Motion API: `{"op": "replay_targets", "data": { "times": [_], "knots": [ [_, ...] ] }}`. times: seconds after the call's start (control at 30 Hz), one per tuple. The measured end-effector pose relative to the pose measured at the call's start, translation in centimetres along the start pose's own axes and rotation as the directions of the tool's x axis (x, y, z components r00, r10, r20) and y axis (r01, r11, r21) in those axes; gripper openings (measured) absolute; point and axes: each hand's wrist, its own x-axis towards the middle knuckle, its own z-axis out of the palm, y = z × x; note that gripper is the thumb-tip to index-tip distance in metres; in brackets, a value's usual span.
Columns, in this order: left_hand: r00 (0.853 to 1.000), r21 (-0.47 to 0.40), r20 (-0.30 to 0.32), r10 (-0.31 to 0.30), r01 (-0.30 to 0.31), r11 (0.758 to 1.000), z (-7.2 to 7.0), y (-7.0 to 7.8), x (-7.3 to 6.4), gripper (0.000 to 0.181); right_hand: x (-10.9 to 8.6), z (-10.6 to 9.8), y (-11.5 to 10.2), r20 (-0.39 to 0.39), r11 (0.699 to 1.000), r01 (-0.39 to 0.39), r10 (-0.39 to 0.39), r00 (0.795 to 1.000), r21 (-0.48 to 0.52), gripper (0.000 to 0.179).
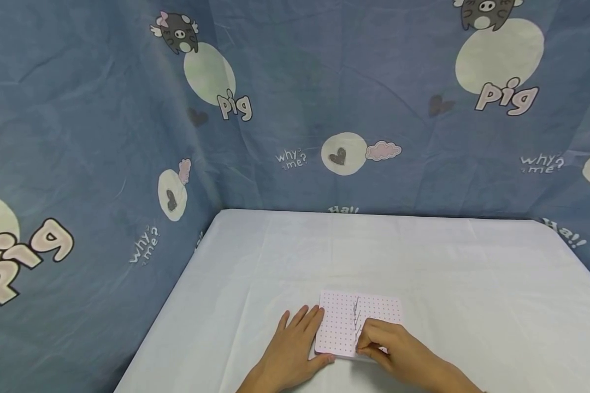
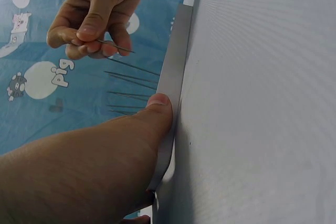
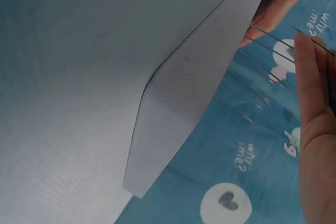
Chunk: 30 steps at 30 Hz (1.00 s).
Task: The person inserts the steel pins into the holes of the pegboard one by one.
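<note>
A pale pink board [image 1: 335, 327] with a grid of small dots lies on the white table. Several thin metal needles [image 2: 134, 66] stand in a row out of its face, about midway across. My left hand [image 1: 295, 346] rests at the board's left edge, fingers spread and straight, the thumb against the near side. Over the near part of the board, my right hand [image 1: 395, 349] pinches another needle [image 2: 121, 48] between thumb and fingers. In the left wrist view this needle's tip is apart from the board. The right hand covers the board's near right corner.
A white cloth covers the table [image 1: 398, 251], which reaches well behind and to both sides of the board. Blue fabric [image 1: 285, 82] printed with pigs and words hangs behind the table and on its left.
</note>
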Motion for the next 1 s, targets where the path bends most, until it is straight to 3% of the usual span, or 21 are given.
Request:
{"op": "replay_targets", "data": {
  "times": [0.4, 1.0],
  "knots": [
    [1.000, 0.000, -0.021, 0.016, -0.016, 1.000, -0.12, 0.03, -0.05, 0.092, 0.00, 0.07, -0.10, 0.053, 0.998, -0.056, 0.058, 0.997, -0.042, 0.029],
    [1.000, 0.007, -0.021, 0.009, -0.009, 1.000, 0.16, -0.03, -0.03, 0.092, -0.03, 0.49, -0.07, 0.060, 0.995, -0.088, 0.091, 0.994, -0.050, 0.029]
  ]
}}
